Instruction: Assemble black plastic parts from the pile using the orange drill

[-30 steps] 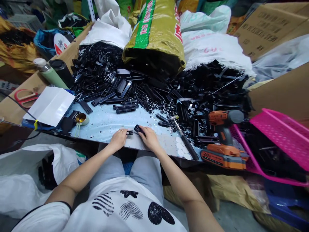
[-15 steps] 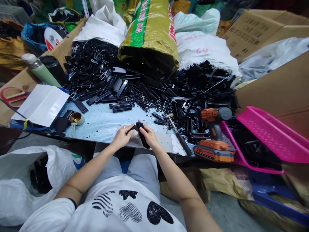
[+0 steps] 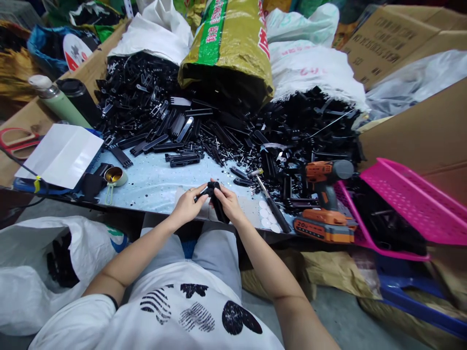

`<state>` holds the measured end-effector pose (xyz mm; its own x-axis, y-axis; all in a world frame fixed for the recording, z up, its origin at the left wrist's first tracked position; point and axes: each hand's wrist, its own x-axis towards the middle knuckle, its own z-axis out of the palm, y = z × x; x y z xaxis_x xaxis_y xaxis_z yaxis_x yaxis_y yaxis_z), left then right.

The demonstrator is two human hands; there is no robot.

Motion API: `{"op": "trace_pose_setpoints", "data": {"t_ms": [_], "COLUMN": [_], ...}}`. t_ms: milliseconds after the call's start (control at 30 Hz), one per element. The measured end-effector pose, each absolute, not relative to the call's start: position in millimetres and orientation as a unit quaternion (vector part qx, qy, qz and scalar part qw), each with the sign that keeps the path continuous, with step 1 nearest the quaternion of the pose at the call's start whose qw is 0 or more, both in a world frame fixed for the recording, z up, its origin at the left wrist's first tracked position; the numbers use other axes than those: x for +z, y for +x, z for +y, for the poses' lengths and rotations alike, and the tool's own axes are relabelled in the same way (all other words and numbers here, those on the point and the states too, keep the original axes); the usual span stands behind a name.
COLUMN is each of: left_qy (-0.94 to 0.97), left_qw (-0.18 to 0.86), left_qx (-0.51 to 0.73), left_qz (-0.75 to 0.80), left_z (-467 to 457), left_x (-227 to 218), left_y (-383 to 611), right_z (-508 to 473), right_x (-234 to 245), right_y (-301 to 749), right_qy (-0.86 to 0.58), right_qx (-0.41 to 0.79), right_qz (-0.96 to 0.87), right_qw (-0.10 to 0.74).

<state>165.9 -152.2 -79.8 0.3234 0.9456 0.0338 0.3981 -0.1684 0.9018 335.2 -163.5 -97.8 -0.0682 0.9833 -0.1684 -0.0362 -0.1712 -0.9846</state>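
Close to the table's front edge, a long black handle-like part [image 3: 219, 210] is held between my two hands. My right hand [image 3: 229, 203] is closed around it, with its lower end pointing down toward my lap. My left hand [image 3: 190, 203] pinches a thin dark piece at the part's upper end; fingers hide where the two meet. A hammer [image 3: 269, 200] with a black grip lies right of my hands. Two black handle parts [image 3: 241, 176] rest by the hammer's head. White round discs [image 3: 268, 216] lie between my right hand and the hammer's grip.
Heaped black parts [image 3: 146, 107] spill from sacks along the back. An orange cordless drill [image 3: 326, 223] stands at right beside a pink basket [image 3: 408, 199]. On the left are a small metal cup [image 3: 115, 176], white paper [image 3: 60, 153], bottles and red scissors [image 3: 18, 143].
Both hands have shifted slightly right with the black part. My left hand has come closer to the part's upper end, and its fingers have changed position. The view has tilted slightly.
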Motion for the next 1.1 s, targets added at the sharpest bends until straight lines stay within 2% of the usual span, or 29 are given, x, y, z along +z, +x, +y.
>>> {"op": "trace_pose_setpoints", "data": {"t_ms": [133,233,433,633,700,800,900,1000,1100], "left_qy": [0.760,0.769,0.706,0.745,0.731,0.640,0.589,0.687,0.836], "left_qw": [0.331,0.293,0.229,0.232,0.251,0.336,0.390,0.265,0.154], "left_qx": [0.295,0.326,0.495,0.499,0.494,0.492,0.435,0.333,0.220], "left_qz": [0.475,0.465,0.452,0.376,0.399,0.486,0.558,0.589,0.478], "left_z": [-162,-170,-182,-167,-162,-162,-170,-174,-165], "left_x": [-74,-75,-78,-74,-83,-106,-127,-130,-119], "left_y": [163,169,196,190,189,190,182,166,159], "right_z": [-164,-167,-181,-185,-180,-161,-125,-79,-41], "right_x": [-91,-84,-84,-92,-95,-98,-96,-87,-74], "right_y": [351,354,326,314,313,326,369,438,500], "right_qy": [-0.508,-0.492,-0.524,-0.532,-0.546,-0.563,-0.634,-0.757,-0.851], "right_qx": [0.421,0.332,0.246,0.197,0.203,0.207,0.128,0.027,0.019], "right_qz": [-0.630,-0.696,-0.644,-0.651,-0.660,-0.717,-0.716,-0.607,-0.490], "right_qw": [0.410,0.404,0.501,0.504,0.474,0.356,0.264,0.240,0.189]}}
